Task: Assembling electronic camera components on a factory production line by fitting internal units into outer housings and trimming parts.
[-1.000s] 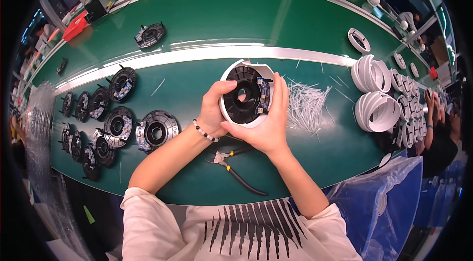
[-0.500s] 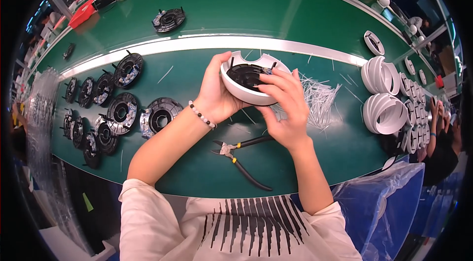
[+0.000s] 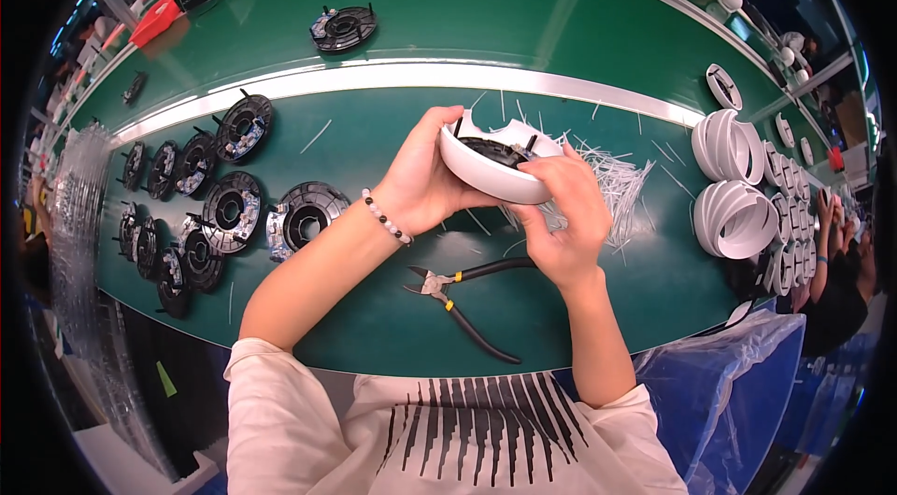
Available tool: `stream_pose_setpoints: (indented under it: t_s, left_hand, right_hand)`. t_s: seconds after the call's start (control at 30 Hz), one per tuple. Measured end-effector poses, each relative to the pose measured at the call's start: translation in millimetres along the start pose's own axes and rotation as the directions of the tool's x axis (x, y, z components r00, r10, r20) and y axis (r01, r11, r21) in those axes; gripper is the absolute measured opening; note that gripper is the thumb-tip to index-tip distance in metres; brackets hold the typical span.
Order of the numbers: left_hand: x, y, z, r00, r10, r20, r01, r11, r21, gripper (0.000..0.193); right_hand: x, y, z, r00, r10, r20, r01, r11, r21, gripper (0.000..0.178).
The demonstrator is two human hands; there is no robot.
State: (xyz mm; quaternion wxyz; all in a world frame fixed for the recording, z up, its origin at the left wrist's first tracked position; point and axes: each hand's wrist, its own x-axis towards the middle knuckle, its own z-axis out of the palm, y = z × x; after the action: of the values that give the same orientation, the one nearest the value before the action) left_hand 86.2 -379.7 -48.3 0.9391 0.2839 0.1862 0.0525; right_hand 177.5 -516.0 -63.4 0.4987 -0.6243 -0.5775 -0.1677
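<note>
A white ring-shaped plastic housing [image 3: 491, 176] with a notch in its rim is held above the green table between both hands. Inside it sits a black round plastic base [image 3: 488, 150] with upright posts and a bit of circuit board. My left hand [image 3: 420, 173] is wrapped round the housing's left side, thumb near the rim. On the right side, my right hand [image 3: 568, 210] grips the housing with its fingers over the rim and the thumb below. Diagonal cutters [image 3: 433, 284] with black handles lie spread on the table below the hands.
Several black bases with circuit boards [image 3: 231, 212] stand at the left. Cut white strips [image 3: 621, 191] are heaped right of my hands. Stacked white rings [image 3: 733, 219] stand farther right. Another black base [image 3: 344, 29] lies on the far green surface. A co-worker's hand [image 3: 826, 207] shows at the right.
Both hands have moved slightly right with the housing, which is now tilted more so its outer wall shows. My right fingers have moved from inside it to the rim. The far black base has shifted right.
</note>
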Motion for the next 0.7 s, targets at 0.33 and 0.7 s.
stream_pose_setpoints:
  t_s: [0.33, 0.7]
  left_hand:
    - [-15, 26, -20, 0.999, -0.052, -0.017, 0.054, 0.919, 0.391, 0.039]
    - [27, 42, -2, 0.980, 0.120, -0.158, -0.001, 0.799, 0.602, 0.054]
  right_hand:
    - [4, 0, -3, 0.999, 0.009, 0.051, -0.012, 0.997, 0.070, 0.032]
    - [8, 12, -83, 0.984, 0.078, -0.163, -0.119, 0.957, -0.264, 0.046]
